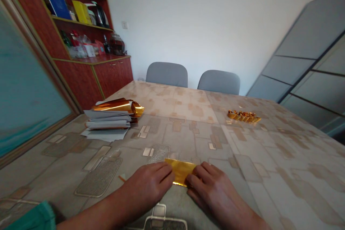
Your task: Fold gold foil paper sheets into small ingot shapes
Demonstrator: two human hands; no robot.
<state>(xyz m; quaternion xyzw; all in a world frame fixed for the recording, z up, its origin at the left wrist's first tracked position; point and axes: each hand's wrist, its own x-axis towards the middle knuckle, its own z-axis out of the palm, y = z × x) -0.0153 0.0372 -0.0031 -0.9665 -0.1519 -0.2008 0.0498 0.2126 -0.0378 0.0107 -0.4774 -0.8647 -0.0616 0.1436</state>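
A sheet of gold foil paper [181,171], folded into a small rectangle, lies on the table between my two hands. My left hand [157,178] has its fingers closed on the sheet's left end. On the right end, the curled fingers of my right hand [208,183] grip the paper too. Both thumbs sit at the near edge, partly hidden. An orange sliver [122,178] shows on the tablecloth beside my left wrist.
A stack of gold and white paper sheets [107,124] stands at the left. Folded gold pieces [244,116] sit in a row at the right. Two grey chairs [167,74] line the far edge of the patterned table [188,136]. A red cabinet [113,75] stands behind, left.
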